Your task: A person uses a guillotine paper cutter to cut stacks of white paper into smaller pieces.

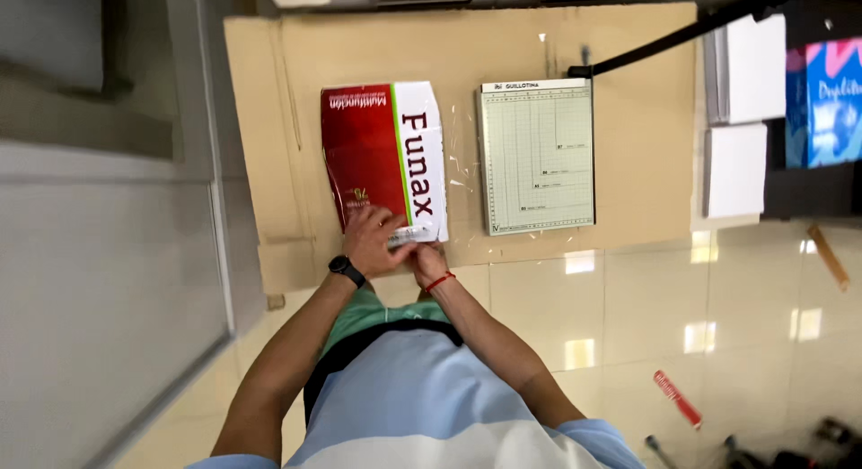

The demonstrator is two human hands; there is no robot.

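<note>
- At the near edge of the cardboard sheet [628, 119], the left hand [370, 243] and right hand [428, 261] pinch the torn wrapper end of the red-and-white paper ream [382, 155], fingers closed on it.
- Just beside, toward the far edge, the paper cutter [536, 155] lies with its arm [664, 40] raised.
- A hard tug could likely rip the wrapper and spill sheets.

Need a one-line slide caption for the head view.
Both hands, left and right, grip the near end of a red-and-white paper ream on cardboard, beside a guillotine cutter.
</note>
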